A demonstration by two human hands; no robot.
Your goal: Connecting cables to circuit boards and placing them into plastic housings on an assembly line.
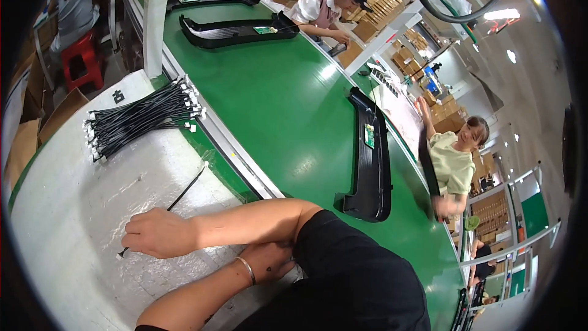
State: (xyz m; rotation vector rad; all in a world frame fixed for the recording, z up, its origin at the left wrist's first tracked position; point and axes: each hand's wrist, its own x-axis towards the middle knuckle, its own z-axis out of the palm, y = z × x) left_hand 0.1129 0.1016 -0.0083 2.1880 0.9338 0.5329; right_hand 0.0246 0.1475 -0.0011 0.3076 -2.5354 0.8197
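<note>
On the left, the white table (64, 208) looks smooth and shiny, with little wrinkles. A pile of thin cables (144, 116) lies on it, at twelve o'clock from the right hand (158, 233). That hand is curled around one black cable (185, 190) over the table. Its white end (206, 164) points to one o'clock; the other end pokes out at eight o'clock. The cable should be light, bendy and a bit slippery. The hard little ends look best to hold, as tugging the wires could hurt them. Between three and four o'clock, the left hand (269, 265) is tucked by the right arm; its fingers are hidden, so I can't tell if it holds anything. Farther right, at two o'clock, a hard black panel (371, 168) with round corners lies on the flat, shiny green belt (263, 104).
</note>
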